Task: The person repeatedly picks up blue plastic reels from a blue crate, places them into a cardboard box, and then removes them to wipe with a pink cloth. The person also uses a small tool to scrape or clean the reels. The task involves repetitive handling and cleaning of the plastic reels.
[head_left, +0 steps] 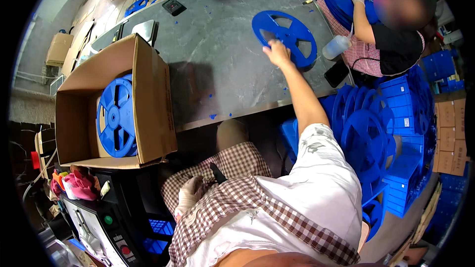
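A blue plastic reel (300, 33) with open windows lies at the right part of the grey metal-topped table (222, 64). My right hand (278, 53), bare, has its fingers closed on the near left side of that reel. My left hand (192, 191), in a pale glove, rests low over my checked apron by my lap. Its fingers are curled, and a short black object (217, 173) shows just beyond them; whether it is held is hard to see. Left of the table's near part, an open cardboard box (156, 104) contains blue reels (117, 117) standing on edge.
A co-worker (396, 39) at the right rests a gloved hand on stacked blue reels (341, 0). Beside them are a clear bottle (336, 47) and a black phone (337, 73). More reels (363, 136) and blue crates (398, 104) crowd my right; a black machine (116, 217) stands lower left.
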`<state>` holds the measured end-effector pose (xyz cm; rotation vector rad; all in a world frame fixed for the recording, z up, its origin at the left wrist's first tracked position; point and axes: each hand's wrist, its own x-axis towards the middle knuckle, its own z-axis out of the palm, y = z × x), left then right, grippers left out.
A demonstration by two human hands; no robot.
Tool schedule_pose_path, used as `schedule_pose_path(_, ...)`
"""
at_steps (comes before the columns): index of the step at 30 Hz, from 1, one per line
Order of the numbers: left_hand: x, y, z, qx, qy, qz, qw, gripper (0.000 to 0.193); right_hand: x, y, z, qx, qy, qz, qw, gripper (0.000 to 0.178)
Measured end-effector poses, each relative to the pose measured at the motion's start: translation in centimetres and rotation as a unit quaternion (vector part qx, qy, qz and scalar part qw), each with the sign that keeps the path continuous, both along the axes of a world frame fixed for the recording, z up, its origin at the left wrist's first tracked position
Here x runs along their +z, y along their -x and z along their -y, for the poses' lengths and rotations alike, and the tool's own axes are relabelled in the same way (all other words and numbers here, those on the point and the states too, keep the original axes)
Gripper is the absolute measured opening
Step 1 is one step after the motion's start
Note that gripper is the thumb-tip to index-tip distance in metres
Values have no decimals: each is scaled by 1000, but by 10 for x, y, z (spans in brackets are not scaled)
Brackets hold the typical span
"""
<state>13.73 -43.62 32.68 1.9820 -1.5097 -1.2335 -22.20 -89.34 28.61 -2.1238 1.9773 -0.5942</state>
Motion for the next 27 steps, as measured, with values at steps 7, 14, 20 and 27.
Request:
schedule_pose_path(7,3,4,6,-44,52,-35,997,32,174,51,-25,63,95,695,710,39)
schedule_pose_path(14,-7,-5,-15,19,21,-131,991,39,213,20,-92,233,-46,837,493,42)
schedule_pose_path(20,15,-24,-36,-4,101,-49,994,40,242,-42,-117,306,-60,789,530,43)
schedule_pose_path(27,-75,-55,-76,136,130,-211,959,38,262,-135,-129,373,-121,762,516,41)
